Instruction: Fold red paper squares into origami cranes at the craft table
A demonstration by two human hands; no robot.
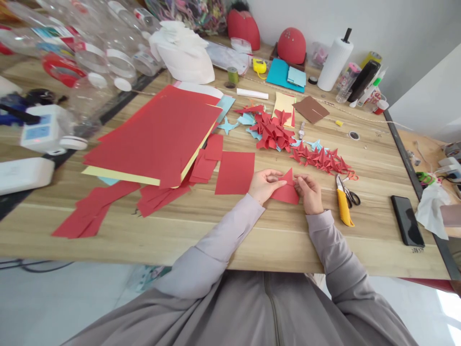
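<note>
A wooden table (223, 235) with pale, streaky grain fills most of the frame, a dark strip crossing its left part and another edging it at right. Behind it, at the top, stands a plain light-grey wall (298, 12); a pale, smooth floor (93, 288) shows in the lower left.

The folded red paper (285, 194), matte and crisp, rises to a sharp point just right of the frame's centre. The left hand (265, 186) pinches its left side between thumb and fingers; the right hand (309, 193) has thumb and forefinger pressed together at its right edge, the other fingers curled in.

A flat red square (236, 174) lies just beside the left hand. Further left, large smooth red sheets (151, 139) overlap, a yellow edge showing beneath, with narrow red strips (97, 209) fanned out at lower left. Above the hands, spiky red folded pieces (273, 132) heap up among light-blue ones, and a bristling row (320, 159) stretches to the right.

Right of the right hand lie a yellow-handled cutter (345, 207) and black-handled scissors (353, 197); a glossy black phone (407, 220) rests near the right edge. Clear plastic bottles (120, 60) crowd the upper left, beside crumpled white plastic (185, 55).
</note>
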